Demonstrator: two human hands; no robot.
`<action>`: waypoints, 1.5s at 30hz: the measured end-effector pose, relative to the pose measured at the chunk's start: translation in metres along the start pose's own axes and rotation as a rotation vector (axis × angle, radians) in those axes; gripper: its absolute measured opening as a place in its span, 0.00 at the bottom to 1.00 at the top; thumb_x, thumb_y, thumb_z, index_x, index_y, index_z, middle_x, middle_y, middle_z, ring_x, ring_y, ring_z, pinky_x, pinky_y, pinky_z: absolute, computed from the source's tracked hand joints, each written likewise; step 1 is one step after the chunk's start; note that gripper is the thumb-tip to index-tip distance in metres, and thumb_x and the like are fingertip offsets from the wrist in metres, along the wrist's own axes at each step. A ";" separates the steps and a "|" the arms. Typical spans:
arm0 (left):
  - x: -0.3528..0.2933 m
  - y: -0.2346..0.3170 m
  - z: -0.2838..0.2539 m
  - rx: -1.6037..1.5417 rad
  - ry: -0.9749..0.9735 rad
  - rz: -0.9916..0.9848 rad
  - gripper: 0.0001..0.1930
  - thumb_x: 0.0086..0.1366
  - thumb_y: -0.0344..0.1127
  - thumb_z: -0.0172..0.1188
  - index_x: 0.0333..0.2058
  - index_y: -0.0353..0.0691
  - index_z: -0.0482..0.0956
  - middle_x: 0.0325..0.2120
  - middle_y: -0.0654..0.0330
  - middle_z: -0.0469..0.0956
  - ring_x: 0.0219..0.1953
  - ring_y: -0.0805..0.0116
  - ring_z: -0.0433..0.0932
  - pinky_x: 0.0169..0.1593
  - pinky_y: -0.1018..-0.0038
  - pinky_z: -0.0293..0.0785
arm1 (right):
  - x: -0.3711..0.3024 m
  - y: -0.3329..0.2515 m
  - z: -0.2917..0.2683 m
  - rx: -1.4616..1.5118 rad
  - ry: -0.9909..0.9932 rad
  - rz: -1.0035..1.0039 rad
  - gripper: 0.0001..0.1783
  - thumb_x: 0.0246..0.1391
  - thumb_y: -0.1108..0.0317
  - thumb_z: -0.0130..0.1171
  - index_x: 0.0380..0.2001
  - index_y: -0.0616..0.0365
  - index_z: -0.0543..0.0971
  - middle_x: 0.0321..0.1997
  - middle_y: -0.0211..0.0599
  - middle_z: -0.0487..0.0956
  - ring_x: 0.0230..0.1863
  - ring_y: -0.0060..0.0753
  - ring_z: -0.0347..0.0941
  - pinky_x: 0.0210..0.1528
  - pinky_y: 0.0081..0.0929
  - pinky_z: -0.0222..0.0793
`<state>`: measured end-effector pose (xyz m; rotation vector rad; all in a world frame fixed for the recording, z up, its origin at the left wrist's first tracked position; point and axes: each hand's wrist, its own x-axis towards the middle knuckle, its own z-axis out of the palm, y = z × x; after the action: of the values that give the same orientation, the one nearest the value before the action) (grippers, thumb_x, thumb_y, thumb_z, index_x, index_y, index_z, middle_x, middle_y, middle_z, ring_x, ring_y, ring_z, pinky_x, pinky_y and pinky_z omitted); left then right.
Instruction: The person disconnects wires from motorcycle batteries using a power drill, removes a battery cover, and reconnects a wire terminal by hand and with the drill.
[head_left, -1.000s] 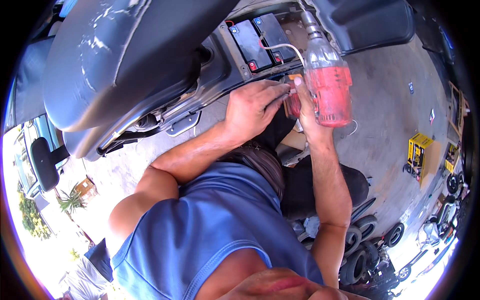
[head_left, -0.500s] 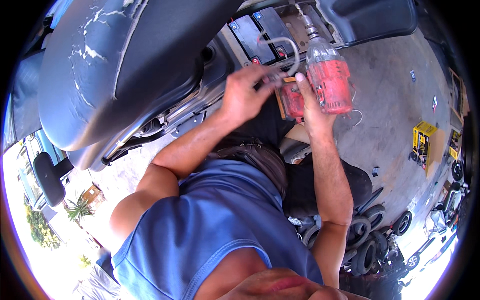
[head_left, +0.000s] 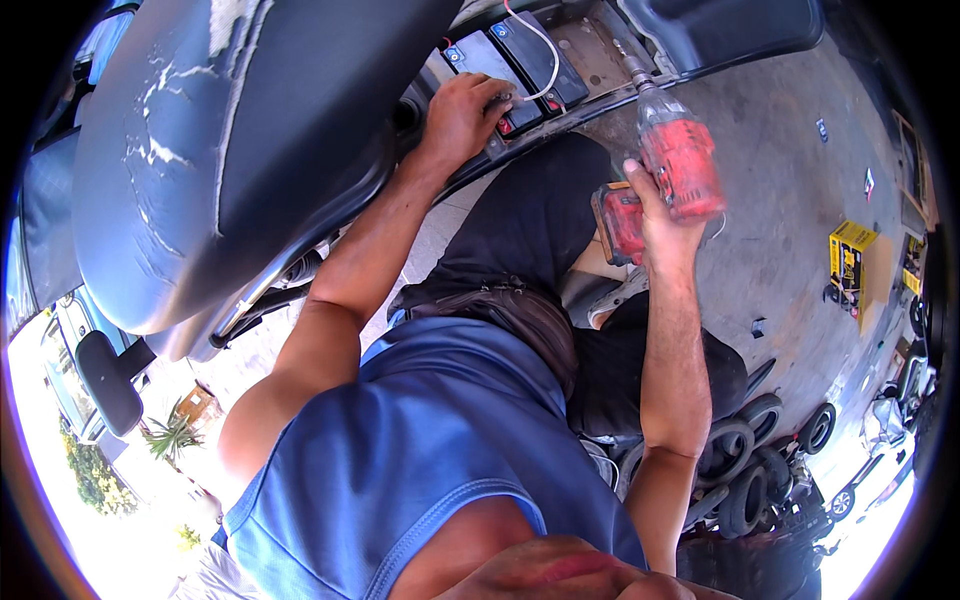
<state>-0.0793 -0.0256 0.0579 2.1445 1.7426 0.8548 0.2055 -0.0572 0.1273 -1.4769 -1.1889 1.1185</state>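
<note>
My right hand (head_left: 662,222) is wrapped round the grip of a dusty red cordless drill (head_left: 684,165) with a grey nose. Its long metal bit (head_left: 632,64) points away toward the far compartment. My left hand (head_left: 462,112) pinches the end of a pale cable (head_left: 556,62) beside a red terminal (head_left: 505,127). That terminal is on the nearer left of two dark batteries (head_left: 484,66), which sit side by side in the open compartment. The second battery (head_left: 545,65) stands to its right. My fingers partly hide the cable's end.
A cracked black seat (head_left: 290,130) looms at the left, with a black panel (head_left: 730,35) at the far right of the compartment. Several tyres (head_left: 742,500) lie at lower right. A yellow-and-black box (head_left: 850,262) stands on the concrete floor (head_left: 790,180).
My left hand has moved away from the drill, left and forward to the battery terminal, bringing the cable's end along. The drill in my right hand has shifted slightly right and nearer me.
</note>
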 end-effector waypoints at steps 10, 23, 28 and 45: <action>-0.007 -0.010 -0.001 0.169 -0.186 0.006 0.14 0.55 0.37 0.71 0.41 0.46 0.87 0.36 0.60 0.84 0.49 0.57 0.77 0.53 0.59 0.69 | 0.003 -0.014 0.014 -0.393 -0.340 -0.061 0.26 0.44 0.69 0.75 0.49 0.62 0.82 0.45 0.51 0.85 0.49 0.46 0.84 0.51 0.36 0.75; -0.006 -0.011 0.000 0.239 -0.227 0.052 0.14 0.56 0.40 0.70 0.42 0.49 0.87 0.37 0.62 0.84 0.51 0.58 0.77 0.55 0.59 0.67 | 0.016 -0.009 0.027 -0.449 -0.412 0.138 0.19 0.41 0.70 0.72 0.39 0.65 0.84 0.37 0.53 0.86 0.45 0.54 0.84 0.48 0.40 0.76; -0.006 -0.012 -0.001 0.212 -0.204 0.075 0.14 0.55 0.39 0.70 0.42 0.49 0.87 0.36 0.63 0.84 0.51 0.59 0.78 0.53 0.59 0.67 | 0.024 -0.010 0.031 -0.480 -0.431 0.163 0.20 0.40 0.69 0.72 0.39 0.65 0.84 0.38 0.55 0.85 0.47 0.55 0.83 0.49 0.40 0.76; -0.007 -0.010 -0.001 0.211 -0.205 0.092 0.13 0.56 0.36 0.69 0.42 0.48 0.87 0.34 0.63 0.83 0.47 0.60 0.79 0.52 0.60 0.66 | 0.026 -0.015 0.029 -0.523 -0.441 0.127 0.21 0.40 0.69 0.71 0.41 0.64 0.84 0.40 0.56 0.85 0.48 0.58 0.82 0.51 0.42 0.76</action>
<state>-0.0888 -0.0296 0.0518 2.3663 1.7075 0.4667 0.1784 -0.0268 0.1337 -1.7636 -1.8186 1.3284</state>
